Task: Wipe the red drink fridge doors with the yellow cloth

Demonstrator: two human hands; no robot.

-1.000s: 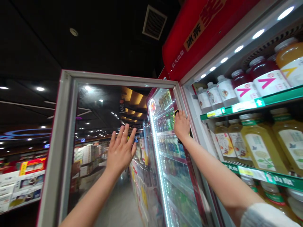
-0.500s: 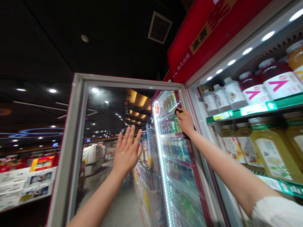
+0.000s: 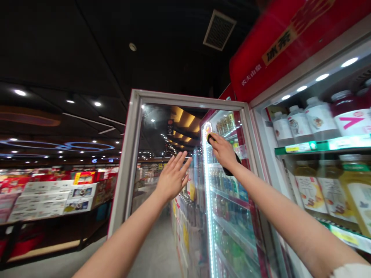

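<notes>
My left hand (image 3: 173, 178) lies open on the glass pane (image 3: 156, 135) of a cooler door, fingers stretched out. To its right, higher up, my right hand (image 3: 224, 153) presses a dark cloth (image 3: 228, 171) with a yellowish edge to the same glass. Only parts of the cloth show past the fingers and below the palm. A grey door frame (image 3: 131, 154) surrounds the pane, and the door stands open, hinged beside the red cooler (image 3: 246, 71).
Bottled drinks (image 3: 311, 185) fill the lit cooler shelves on the right. Through the glass appears another lit cooler (image 3: 207, 185) and an aisle. Stacked boxes (image 3: 52, 197) sit on a display table at the left. An air vent (image 3: 219, 30) is set in the dark ceiling.
My view has turned left, so the door and cooler sit further right. My right hand has slid the cloth leftward across the glass. My left hand still rests on the pane.
</notes>
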